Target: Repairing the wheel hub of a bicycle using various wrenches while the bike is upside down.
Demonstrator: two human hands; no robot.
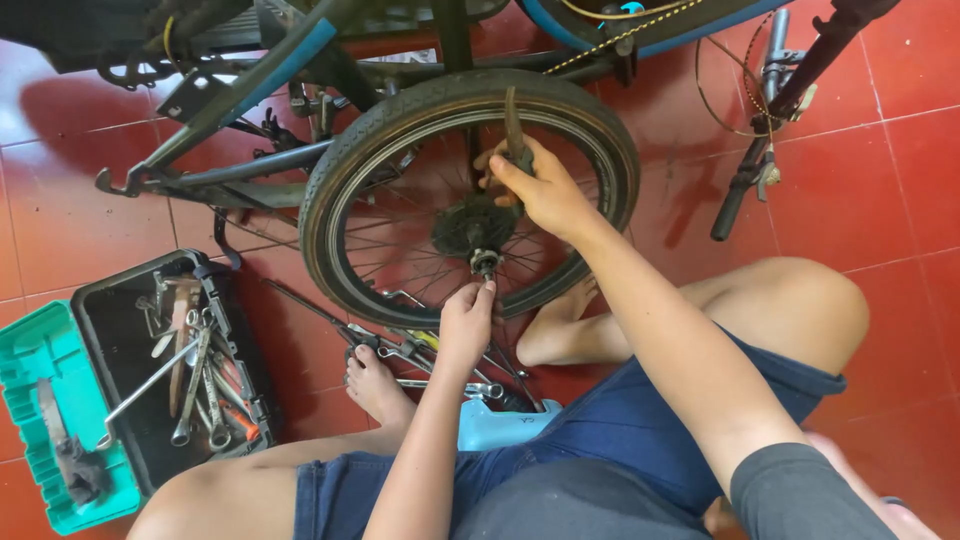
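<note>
1. The bicycle wheel (400, 130) stands upright on the red tiled floor (900, 150), set in the frame of an upturned bicycle (250, 80); its dark hub (472, 226) sits at the centre, with the axle end (485, 262) sticking out just below it.
2. The left hand (466, 320) reaches up from under the hub — its fingertips are pinched together on the axle end.
3. The right hand (540, 190) is inside the wheel's rim, just right of the hub, closed around the handle of a slim tool (514, 125) that stands up across the tyre.
4. The two hands are apart, one above the hub and one below it.
5. Below the wheel, on the floor, lie loose wrenches (410, 350) in a small scatter, beside a bare foot (378, 385); a second foot (560, 325) rests just under the wheel's lower right.
6. A light blue object (500, 425) lies between the legs, below the wrenches — what it is I cannot tell.
7. Left of the wheel and lower sits a black toolbox tray (115, 340) full of spanners, and beside that a green tray (40, 370).
8. Right of the wheel, well apart, a black handlebar (745, 185) lies on the floor.
</note>
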